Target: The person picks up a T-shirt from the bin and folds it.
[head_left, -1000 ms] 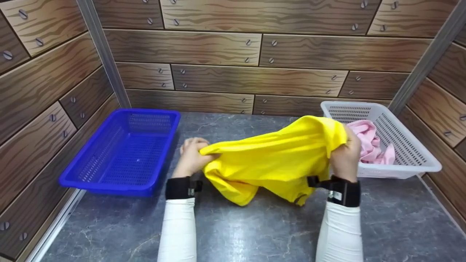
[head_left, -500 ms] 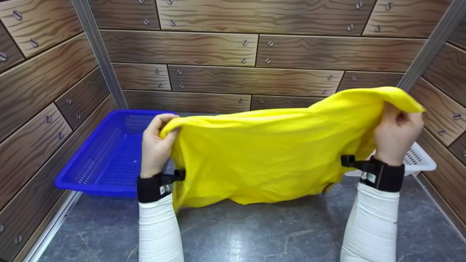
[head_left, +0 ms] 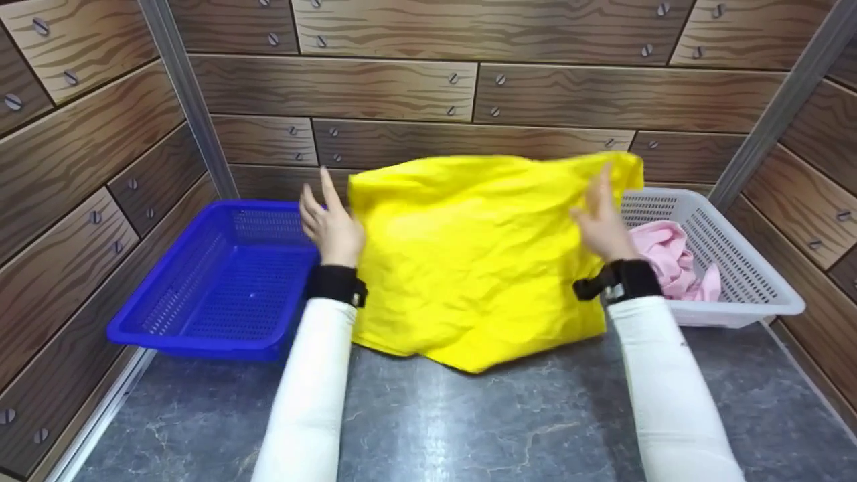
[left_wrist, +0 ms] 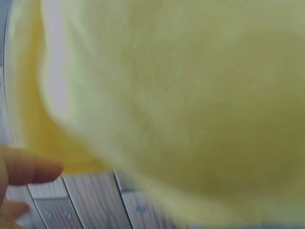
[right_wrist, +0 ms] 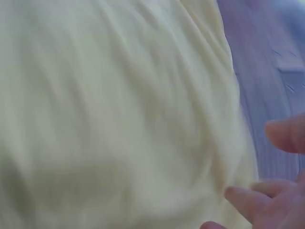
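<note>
A yellow cloth (head_left: 469,261) is spread out between the two hands above the grey table, its surface lightly creased. My left hand (head_left: 338,231), fingers extended, is at the cloth's left edge. My right hand (head_left: 602,224), slightly blurred, overlaps the right part of the cloth with its fingers straightened. In the left wrist view the cloth (left_wrist: 167,105) fills most of the picture, with spread fingers (left_wrist: 33,167) at lower left. Its edge runs down the right wrist view, where thumb and fingers (right_wrist: 252,202) are parted beside the cloth (right_wrist: 128,109).
A blue perforated basket (head_left: 127,328) stands on the left of the table (head_left: 428,428). On the right is a white basket (head_left: 743,309) containing pink fabric (head_left: 669,258). Wood-patterned walls (head_left: 375,87) enclose the back and sides.
Both hands gripped the cloth, pulled it apart and raised it, then let go and moved inward. The cloth now lies flatter and wider, and the white basket shows again.
</note>
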A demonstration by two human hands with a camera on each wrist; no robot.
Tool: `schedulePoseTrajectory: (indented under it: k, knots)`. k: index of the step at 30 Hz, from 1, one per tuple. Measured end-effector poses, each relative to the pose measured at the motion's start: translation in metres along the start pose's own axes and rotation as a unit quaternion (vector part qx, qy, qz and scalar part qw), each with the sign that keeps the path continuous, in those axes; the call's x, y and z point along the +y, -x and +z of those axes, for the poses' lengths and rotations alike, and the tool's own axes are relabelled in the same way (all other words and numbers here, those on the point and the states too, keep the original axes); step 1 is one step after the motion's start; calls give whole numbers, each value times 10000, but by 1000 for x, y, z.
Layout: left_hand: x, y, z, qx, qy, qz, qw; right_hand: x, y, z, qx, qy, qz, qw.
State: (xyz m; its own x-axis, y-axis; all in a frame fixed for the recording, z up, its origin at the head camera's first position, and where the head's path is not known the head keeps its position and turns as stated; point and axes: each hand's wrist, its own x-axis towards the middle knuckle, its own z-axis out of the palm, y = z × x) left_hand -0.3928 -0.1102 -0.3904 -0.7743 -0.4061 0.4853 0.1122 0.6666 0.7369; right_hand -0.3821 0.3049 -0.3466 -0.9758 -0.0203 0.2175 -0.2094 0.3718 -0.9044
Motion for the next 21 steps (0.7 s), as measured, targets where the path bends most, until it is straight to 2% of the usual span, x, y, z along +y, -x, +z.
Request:
schedulePoseTrajectory:
  k: [1,3,5,7,9,11,12,14,16,18,21]
  knots:
    - [-1,9,7,-254,-93,-67,9996,7,2,7,-277,455,23,9986]
    - [-3,31,16,-980,-202,-146,9949,19,9,19,-653,1113,174,9915]
    - [-9,51,22,-1830,-315,73,9826,29,19,28,-968,1580,329,9821]
    - [-17,66,26,-2727,-461,413,9601,38,29,34,-1170,2014,482,9713]
    - [-27,75,30,-3594,-535,612,9297,46,37,39,-1240,2543,653,9569]
    - [-37,80,32,-4230,-685,681,9010,53,44,44,-1289,3157,854,9362]
    - [-42,81,32,-4430,-770,633,8910,58,47,47,-1335,3464,929,9239]
    - [-50,83,31,-4691,-943,408,8772,66,51,53,-1429,4007,1063,8987]
    - [-54,83,27,-4758,-1130,229,8720,72,52,59,-1680,4289,1113,8806]
    - [-55,83,23,-4717,-1277,7,8725,78,49,67,-1909,4287,1057,8767]
    - [-52,83,14,-4607,-1702,-212,8708,87,40,77,-2122,4032,774,8868]
